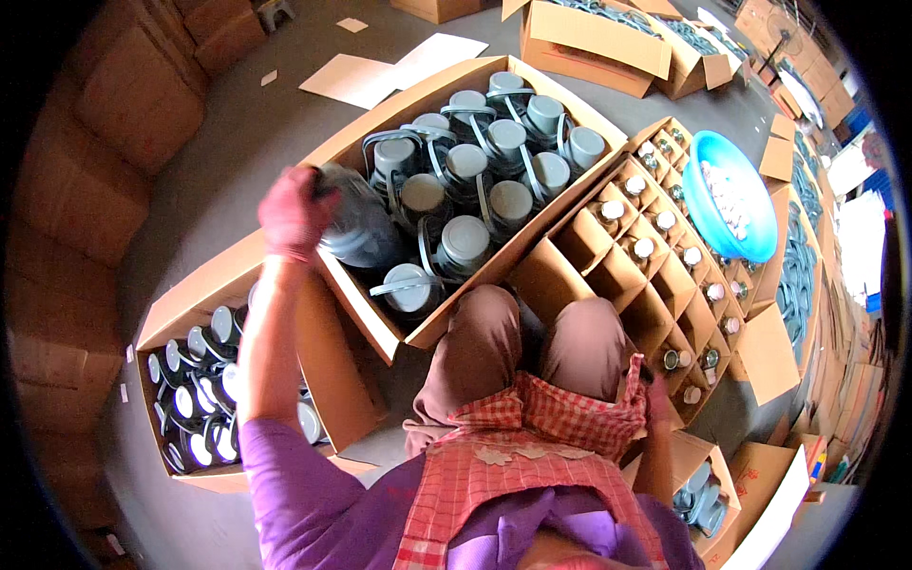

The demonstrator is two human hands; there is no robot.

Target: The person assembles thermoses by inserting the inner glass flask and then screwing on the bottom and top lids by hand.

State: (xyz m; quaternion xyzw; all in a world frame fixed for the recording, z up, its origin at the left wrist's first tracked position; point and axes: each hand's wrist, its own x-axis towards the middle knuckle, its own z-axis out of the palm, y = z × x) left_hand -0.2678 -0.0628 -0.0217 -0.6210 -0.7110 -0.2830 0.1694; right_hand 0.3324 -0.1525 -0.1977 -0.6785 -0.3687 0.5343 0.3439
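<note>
My left hand (293,211), in a red glove, is closed at the upper left end of a clear, dark-tinted jug (361,228). The jug lies tilted over the left side of a large open carton (508,256). Several more jugs with grey-blue lids (465,237) and loop handles stand upright in that carton. Down at my right side, my right hand (657,397) is beside the near corner of a divided carton (617,271); its fingers are mostly hidden. Glass bottles with silvery white tops (643,247) stand in some of the divided carton's cells, while other cells hold none.
A blue basin (701,214) of small pale pieces rests on the divided carton's far right. Another carton (190,304) of lidded jugs sits at left. Open cartons of grey-blue parts (594,43) line the back and right. Flat cardboard (347,81) lies on the floor.
</note>
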